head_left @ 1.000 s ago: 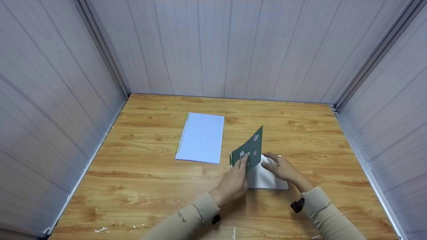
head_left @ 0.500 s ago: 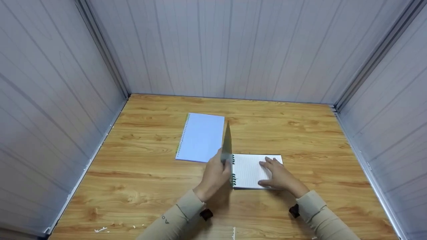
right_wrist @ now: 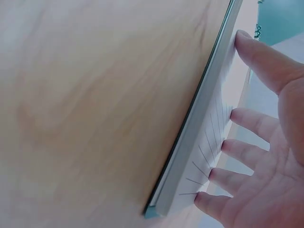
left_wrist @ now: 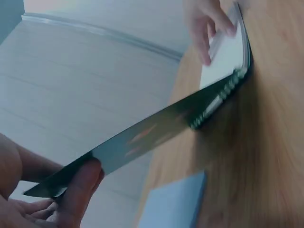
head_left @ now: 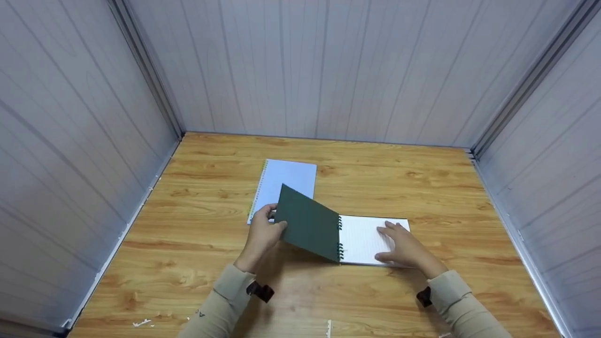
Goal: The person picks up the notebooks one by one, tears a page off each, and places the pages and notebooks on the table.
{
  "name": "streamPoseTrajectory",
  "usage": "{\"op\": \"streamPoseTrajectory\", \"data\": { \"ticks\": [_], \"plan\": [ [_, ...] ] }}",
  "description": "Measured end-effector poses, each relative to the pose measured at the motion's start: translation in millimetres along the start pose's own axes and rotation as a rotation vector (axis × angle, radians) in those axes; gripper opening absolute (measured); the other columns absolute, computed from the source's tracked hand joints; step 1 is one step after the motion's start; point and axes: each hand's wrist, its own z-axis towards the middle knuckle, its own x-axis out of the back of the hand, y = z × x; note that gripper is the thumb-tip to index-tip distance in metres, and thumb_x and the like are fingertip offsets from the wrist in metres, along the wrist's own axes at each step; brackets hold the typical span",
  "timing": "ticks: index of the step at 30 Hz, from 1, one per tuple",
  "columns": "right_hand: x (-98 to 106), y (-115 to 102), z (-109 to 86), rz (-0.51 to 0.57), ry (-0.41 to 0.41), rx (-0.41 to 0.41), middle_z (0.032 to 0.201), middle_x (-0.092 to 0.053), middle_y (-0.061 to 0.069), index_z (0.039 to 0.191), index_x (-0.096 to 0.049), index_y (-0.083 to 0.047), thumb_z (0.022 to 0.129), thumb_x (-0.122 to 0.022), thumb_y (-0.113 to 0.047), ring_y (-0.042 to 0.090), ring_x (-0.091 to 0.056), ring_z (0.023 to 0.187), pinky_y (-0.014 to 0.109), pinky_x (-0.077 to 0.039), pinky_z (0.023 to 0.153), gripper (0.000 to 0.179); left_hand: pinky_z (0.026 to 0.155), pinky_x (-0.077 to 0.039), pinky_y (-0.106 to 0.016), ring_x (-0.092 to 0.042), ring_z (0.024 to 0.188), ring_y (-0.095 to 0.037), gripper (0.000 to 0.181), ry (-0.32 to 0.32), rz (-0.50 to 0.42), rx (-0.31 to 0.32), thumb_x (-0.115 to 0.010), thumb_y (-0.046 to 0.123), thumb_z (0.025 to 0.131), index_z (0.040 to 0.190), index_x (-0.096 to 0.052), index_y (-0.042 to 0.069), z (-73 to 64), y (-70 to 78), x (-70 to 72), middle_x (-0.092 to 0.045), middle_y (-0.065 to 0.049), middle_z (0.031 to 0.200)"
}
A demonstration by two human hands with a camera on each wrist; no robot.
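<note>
A small spiral notebook lies with its dark green cover (head_left: 307,223) swung up to the left and tilted above the table. My left hand (head_left: 259,232) pinches the outer edge of this cover between thumb and fingers; the left wrist view shows the cover (left_wrist: 142,135) slanting down to the green coil (left_wrist: 221,97). On the right, the lined white page (head_left: 357,239) lies flat. Spread fingers of my right hand (head_left: 404,246) rest on that page, and in the right wrist view the fingertips (right_wrist: 230,114) touch the lined paper near its outer side.
Behind the raised cover lies a larger spiral notebook (head_left: 291,176) with a pale blue-white face, partly hidden. Panelled walls (head_left: 300,70) enclose the wooden table (head_left: 188,263) at the back and sides. White scraps (head_left: 141,323) lie near the front edge.
My left hand has turned the green cover from right to left, past upright, so its plain inner side shows. My right hand has come down onto the exposed page. The notebook has shifted slightly right.
</note>
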Motion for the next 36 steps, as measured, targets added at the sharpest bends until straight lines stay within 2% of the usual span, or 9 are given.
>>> {"op": "streamPoseTrajectory", "data": {
  "ticks": [5, 10, 13, 17, 21, 24, 28, 32, 36],
  "plan": [
    [1.8, 2.0, -7.8, -0.002, 0.009, 0.041, 0.169, -0.037, 0.035, 0.155, -0.054, 0.004, 0.089, -0.091, -0.033, 0.064, -0.027, 0.157, 0.075, -0.028, 0.126, 0.085, 0.088, -0.066, -0.049, -0.07, 0.104, -0.032, 0.056, -0.099, 0.163, 0.089, -0.067, -0.009, 0.09, 0.145, -0.057, -0.008, -3.4, -19.7, 15.8, -0.07, -0.025, 0.117],
    [1.1, -0.3, -15.2, -0.002, 0.002, 0.053, 0.169, -0.039, 0.033, 0.155, -0.055, 0.003, 0.087, -0.093, -0.032, 0.063, -0.028, 0.157, 0.075, -0.029, 0.126, 0.085, 0.113, -0.054, -0.063, -0.063, 0.135, -0.046, 0.07, -0.2, 0.295, 0.168, -0.07, -0.011, 0.09, 0.155, -0.044, -0.011, -11.2, -35.9, 25.6, -0.062, -0.032, 0.145],
    [-1.2, -3.3, -19.7, -0.002, 0.0, 0.05, 0.169, -0.039, 0.032, 0.155, -0.056, 0.001, 0.087, -0.093, -0.032, 0.061, -0.029, 0.157, 0.074, -0.029, 0.127, 0.085, 0.118, -0.048, -0.066, -0.055, 0.144, -0.05, 0.075, -0.243, 0.353, 0.186, -0.069, -0.013, 0.09, 0.158, -0.04, -0.012, -13.9, -43.1, 29.5, -0.055, -0.035, 0.154],
    [-7.5, -9.8, -24.4, -0.026, 0.011, 0.058, 0.168, -0.041, 0.031, 0.154, -0.057, 0.001, 0.087, -0.093, -0.034, 0.061, -0.031, 0.157, 0.073, -0.031, 0.126, 0.084, 0.116, -0.05, -0.067, -0.061, 0.137, -0.046, 0.07, -0.275, 0.43, 0.185, -0.064, -0.016, 0.086, 0.153, -0.046, -0.014, -16.1, -51.0, 35.1, -0.06, -0.034, 0.148],
    [-14.3, -16.4, -27.9, -0.048, 0.02, 0.064, 0.168, -0.043, 0.03, 0.154, -0.058, 0.0, 0.086, -0.093, -0.036, 0.06, -0.034, 0.156, 0.074, -0.035, 0.124, 0.084, 0.108, -0.057, -0.061, -0.066, 0.118, -0.036, 0.067, -0.293, 0.495, 0.17, -0.061, -0.019, 0.08, 0.146, -0.053, -0.016, -16.2, -57.4, 40.0, -0.067, -0.031, 0.139],
    [-16.4, -19.2, -28.8, -0.057, 0.023, 0.059, 0.168, -0.043, 0.03, 0.154, -0.058, 0.0, 0.086, -0.093, -0.036, 0.06, -0.034, 0.156, 0.074, -0.035, 0.123, 0.084, 0.091, -0.059, -0.051, -0.062, 0.098, -0.031, 0.059, -0.295, 0.531, 0.119, -0.059, -0.019, 0.076, 0.135, -0.061, -0.017, -15.5, -58.8, 40.9, -0.071, -0.027, 0.122],
    [-17.0, -20.4, -29.2, -0.063, 0.03, 0.046, 0.168, -0.043, 0.03, 0.154, -0.058, 0.0, 0.086, -0.094, -0.036, 0.059, -0.035, 0.156, 0.073, -0.035, 0.125, 0.085, 0.083, -0.058, -0.052, -0.058, 0.085, -0.03, 0.042, -0.266, 0.706, 0.035, -0.064, -0.012, 0.08, 0.122, -0.067, -0.014, -15.4, -53.3, 34.0, -0.069, -0.024, 0.107],
    [-17.6, -20.8, -32.0, -0.038, 0.05, 0.011, 0.168, -0.041, 0.032, 0.157, -0.053, 0.003, 0.088, -0.092, -0.038, 0.058, -0.035, 0.156, 0.072, -0.035, 0.125, 0.089, 0.074, -0.061, -0.057, -0.062, 0.097, -0.039, 0.044, -0.22, 0.903, -0.045, -0.076, 0.008, 0.092, 0.127, -0.062, -0.016, -15.3, -45.1, 15.8, -0.062, -0.031, 0.118],
    [-16.0, -18.7, -34.0, -0.027, 0.071, -0.042, 0.168, -0.036, 0.037, 0.159, -0.047, 0.008, 0.092, -0.088, -0.044, 0.057, -0.034, 0.157, 0.071, -0.034, 0.126, 0.094, 0.101, -0.06, -0.058, -0.061, 0.127, -0.048, 0.051, -0.264, 0.932, -0.23, -0.079, 0.019, 0.099, 0.136, -0.062, -0.011, -12.8, -38.0, -11.3, -0.061, -0.033, 0.137]
  ]
}}
